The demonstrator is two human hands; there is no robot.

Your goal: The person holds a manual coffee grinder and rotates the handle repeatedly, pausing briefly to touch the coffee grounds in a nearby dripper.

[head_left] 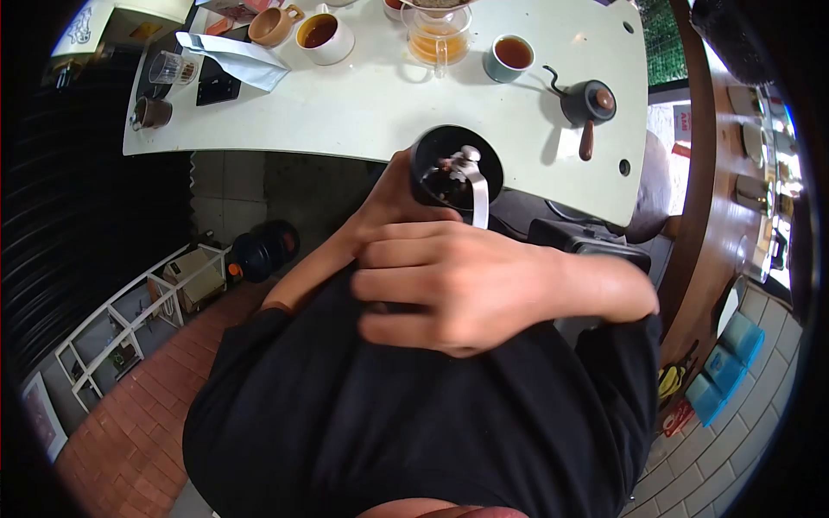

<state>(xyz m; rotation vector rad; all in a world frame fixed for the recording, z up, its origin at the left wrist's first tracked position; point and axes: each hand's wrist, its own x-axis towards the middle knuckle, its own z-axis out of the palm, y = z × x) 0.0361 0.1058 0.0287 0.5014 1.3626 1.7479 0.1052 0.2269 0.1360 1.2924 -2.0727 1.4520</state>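
A black hand coffee grinder (423,168) is tilted toward me at the near edge of the table, its open top showing a few dark bits that look like beans. My left hand (390,194) is wrapped around the grinder's body from the left. From the centre of the top, a silver crank handle (480,197) runs down toward me. My right hand (453,281), slightly blurred, is curled over the handle's outer end; the knob is hidden beneath it.
On the white table (345,112) stand a black gooseneck kettle (589,102), a filled cup (509,59), a glass server (439,43), a white mug (326,39), a wooden cup (271,28) and a pale bag (237,62). A wooden counter (704,198) runs along the right.
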